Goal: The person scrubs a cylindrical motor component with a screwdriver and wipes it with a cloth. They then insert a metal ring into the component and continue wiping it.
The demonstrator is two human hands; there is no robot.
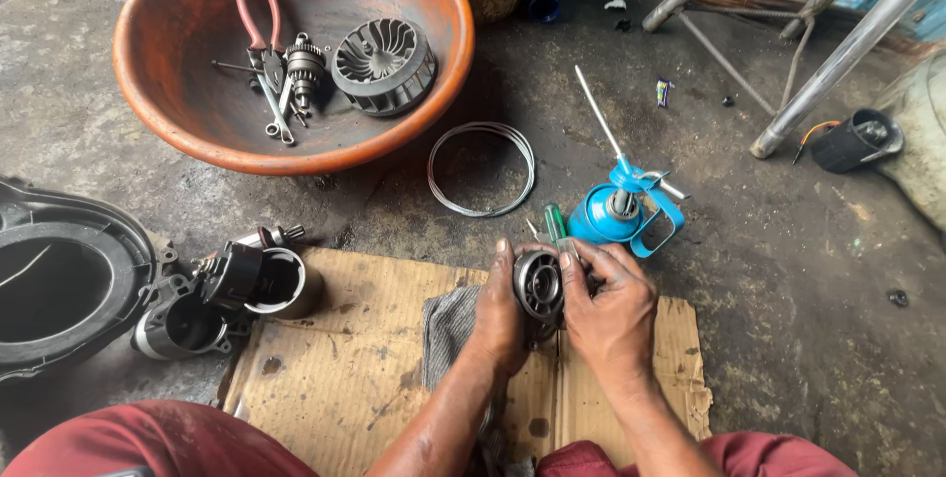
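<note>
A round grey metal motor part (538, 286) is gripped between both my hands above a sheet of cardboard (335, 359). My left hand (501, 314) wraps its left side with the fingers curled over the rim. On the right side, my right hand (609, 305) holds it with thumb and fingers pressed against its edge. A grey rag (448, 324) lies on the cardboard under my left wrist. Just behind the part, a green-handled screwdriver (554, 223) pokes out.
A blue oil can (616, 211) with a long spout stands behind my hands, beside a wire ring (481, 169). An orange basin (197, 137) holds pliers (259, 29), a wrench, a gear and a finned fan wheel (382, 65). Motor housings (232, 295) and a black cover (64, 285) lie left.
</note>
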